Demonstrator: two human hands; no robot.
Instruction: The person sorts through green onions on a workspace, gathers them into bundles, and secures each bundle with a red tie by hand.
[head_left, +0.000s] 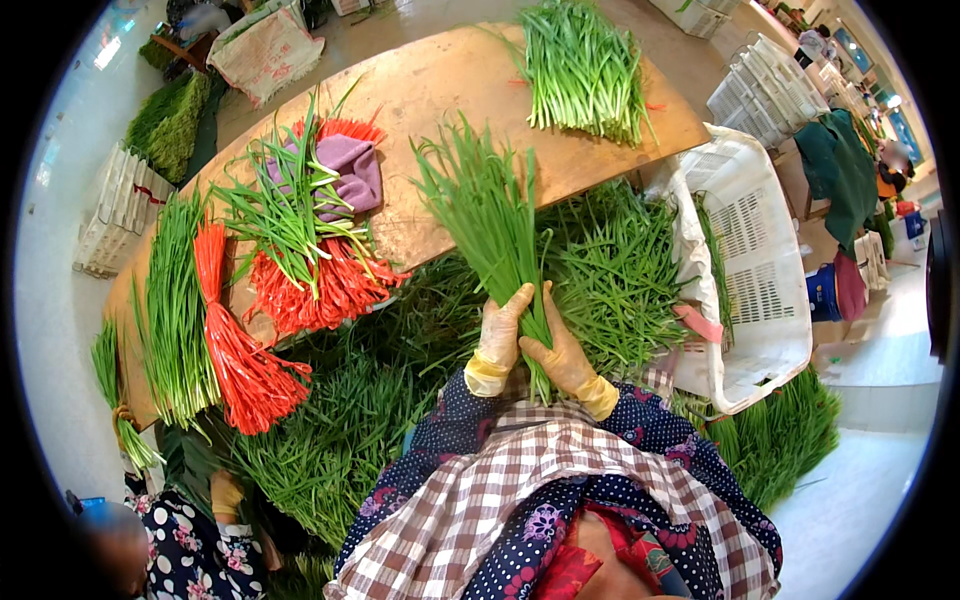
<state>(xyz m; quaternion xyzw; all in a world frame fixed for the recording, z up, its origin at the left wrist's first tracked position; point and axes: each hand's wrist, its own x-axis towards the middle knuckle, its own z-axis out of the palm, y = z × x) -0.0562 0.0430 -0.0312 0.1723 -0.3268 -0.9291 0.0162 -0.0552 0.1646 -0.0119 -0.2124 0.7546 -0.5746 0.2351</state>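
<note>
Both forearms come up from the near edge, sleeves dotted blue, and meet at the middle. The left hand [500, 335] and right hand [560, 350], both in yellowish gloves, clasp the stems of a chive bunch [490, 215], which stands upright with its tips fanning toward the far table [440, 80]. Around the hands lies a heap of loose chives [610, 270]. At right, a white crate [755, 260] holds a few green stalks. Red ties [245, 350] lie at left.
</note>
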